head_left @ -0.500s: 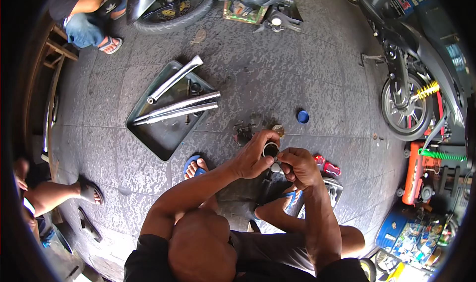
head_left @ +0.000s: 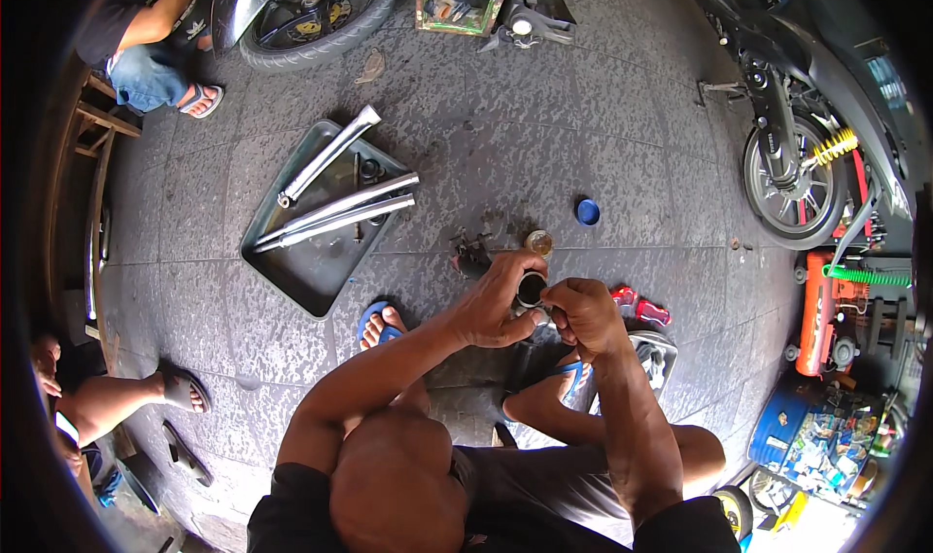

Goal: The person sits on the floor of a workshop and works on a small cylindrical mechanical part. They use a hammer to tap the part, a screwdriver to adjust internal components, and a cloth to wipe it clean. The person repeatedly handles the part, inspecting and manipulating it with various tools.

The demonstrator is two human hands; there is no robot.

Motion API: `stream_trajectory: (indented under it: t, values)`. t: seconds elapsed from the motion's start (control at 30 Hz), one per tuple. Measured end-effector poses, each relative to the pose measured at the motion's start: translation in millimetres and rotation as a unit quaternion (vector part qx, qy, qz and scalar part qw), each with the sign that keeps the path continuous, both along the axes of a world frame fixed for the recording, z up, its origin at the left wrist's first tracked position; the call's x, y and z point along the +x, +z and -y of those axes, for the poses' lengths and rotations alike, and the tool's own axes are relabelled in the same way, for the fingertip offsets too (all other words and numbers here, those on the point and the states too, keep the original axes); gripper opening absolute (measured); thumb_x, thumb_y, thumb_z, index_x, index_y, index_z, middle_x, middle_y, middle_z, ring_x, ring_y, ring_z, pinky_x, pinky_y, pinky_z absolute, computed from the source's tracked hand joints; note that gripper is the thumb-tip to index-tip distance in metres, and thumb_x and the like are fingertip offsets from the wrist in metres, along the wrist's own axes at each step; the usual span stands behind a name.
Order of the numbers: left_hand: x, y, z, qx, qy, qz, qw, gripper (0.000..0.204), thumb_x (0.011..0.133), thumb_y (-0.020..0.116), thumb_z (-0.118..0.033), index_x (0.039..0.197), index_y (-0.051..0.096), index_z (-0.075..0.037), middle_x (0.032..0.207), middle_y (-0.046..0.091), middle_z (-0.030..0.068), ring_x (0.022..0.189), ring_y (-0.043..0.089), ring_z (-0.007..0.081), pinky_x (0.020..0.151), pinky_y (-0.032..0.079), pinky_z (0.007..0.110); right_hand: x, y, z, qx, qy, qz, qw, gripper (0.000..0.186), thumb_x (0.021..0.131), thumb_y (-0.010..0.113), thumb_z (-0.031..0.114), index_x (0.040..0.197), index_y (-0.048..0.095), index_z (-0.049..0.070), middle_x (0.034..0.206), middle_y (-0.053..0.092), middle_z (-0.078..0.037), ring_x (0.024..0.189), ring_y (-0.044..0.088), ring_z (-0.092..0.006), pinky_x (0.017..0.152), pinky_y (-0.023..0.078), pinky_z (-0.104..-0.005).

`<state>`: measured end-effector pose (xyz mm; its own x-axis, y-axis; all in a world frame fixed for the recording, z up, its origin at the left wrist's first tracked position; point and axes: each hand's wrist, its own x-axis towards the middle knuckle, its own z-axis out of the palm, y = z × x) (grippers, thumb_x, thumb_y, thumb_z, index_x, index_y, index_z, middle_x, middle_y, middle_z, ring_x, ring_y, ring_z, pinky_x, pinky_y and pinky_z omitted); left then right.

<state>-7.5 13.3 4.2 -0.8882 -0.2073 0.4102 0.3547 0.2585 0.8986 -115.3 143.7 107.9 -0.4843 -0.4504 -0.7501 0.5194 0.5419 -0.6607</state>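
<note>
My left hand (head_left: 493,303) wraps round a metal tube (head_left: 519,288), whose round open end with a dark bore faces up. Against the rim of that tube my right hand (head_left: 587,312) is closed in a pinch; whatever lies between its fingertips is hidden. Just beyond my hands a small round tub of amber stuff (head_left: 538,243) stands on the floor, with a blue lid (head_left: 587,212) farther off to its right. A dark part (head_left: 471,259) lies beside my left wrist.
To the left, a dark tray (head_left: 292,298) holds several shiny fork tubes (head_left: 342,208) and small parts. Red parts (head_left: 639,306) lie right of my hands. A motorcycle wheel (head_left: 799,179) stands at right, another wheel (head_left: 316,18) at the back. Other people (head_left: 146,77) sit at left.
The view has shifted slightly. My hands stay together at the tube, the right one turned a little with its fingers still at the rim.
</note>
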Motion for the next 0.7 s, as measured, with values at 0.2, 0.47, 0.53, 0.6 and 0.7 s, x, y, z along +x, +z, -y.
stream_trajectory:
  t: [0.2, 0.47, 0.53, 0.6, 0.7]
  values:
    - [2.2, -6.5, -2.4, 0.007, -0.008, -0.025, 1.0, 0.057, 0.078, 0.065, -0.012, 0.127, 0.038, -0.001, 0.118, 0.05, 0.0184, 0.112, 0.051, 0.0361, 0.098, 0.041, 0.042, -0.9, -1.9, -0.2, 0.017, 0.0, 0.022, 1.0, 0.021, 0.082, 0.068, 0.017, 0.069, 0.059, 0.002, 0.053, 0.049, -0.002, 0.037, 0.04, -0.0087, 0.034, 0.026, -0.0253]
    - [0.6, -11.9, -2.6, -0.044, -0.018, -0.055, 0.997, 0.043, 0.096, 0.055, -0.025, 0.126, 0.039, 0.001, 0.115, 0.052, 0.0189, 0.105, 0.056, 0.033, 0.092, 0.044, 0.042, -7.4, 1.2, -3.9, 0.048, 0.014, 0.059, 0.997, 0.023, 0.084, 0.068, 0.016, 0.067, 0.059, 0.004, 0.051, 0.048, -0.001, 0.036, 0.04, -0.0091, 0.034, 0.027, -0.0259]
    - [1.9, -12.7, -0.2, -0.048, -0.017, -0.06, 0.997, 0.041, 0.098, 0.052, -0.027, 0.126, 0.039, 0.001, 0.113, 0.053, 0.0187, 0.104, 0.056, 0.0331, 0.091, 0.045, 0.042, -11.1, 5.7, -2.1, 0.042, 0.076, 0.037, 0.996, 0.022, 0.085, 0.07, 0.018, 0.071, 0.062, 0.003, 0.054, 0.052, -0.002, 0.039, 0.045, -0.0097, 0.036, 0.031, -0.0251]
    - [2.7, -11.4, 2.7, -0.043, -0.021, -0.055, 0.997, 0.04, 0.096, 0.053, -0.024, 0.125, 0.039, 0.0, 0.112, 0.053, 0.0189, 0.103, 0.056, 0.0345, 0.09, 0.045, 0.043, -16.3, 8.8, -1.6, 0.039, 0.107, 0.028, 0.993, 0.023, 0.086, 0.071, 0.02, 0.075, 0.064, 0.002, 0.058, 0.056, -0.003, 0.043, 0.05, -0.0106, 0.039, 0.035, -0.0242]
    - [3.8, -8.2, 5.2, -0.024, -0.031, -0.044, 0.998, 0.041, 0.09, 0.057, -0.016, 0.124, 0.039, -0.002, 0.112, 0.052, 0.0195, 0.103, 0.055, 0.0373, 0.09, 0.044, 0.044, -22.6, 7.9, -4.5, 0.037, 0.106, 0.053, 0.992, 0.024, 0.088, 0.071, 0.023, 0.082, 0.065, 0.0, 0.066, 0.061, -0.006, 0.05, 0.058, -0.0127, 0.043, 0.044, -0.0233]
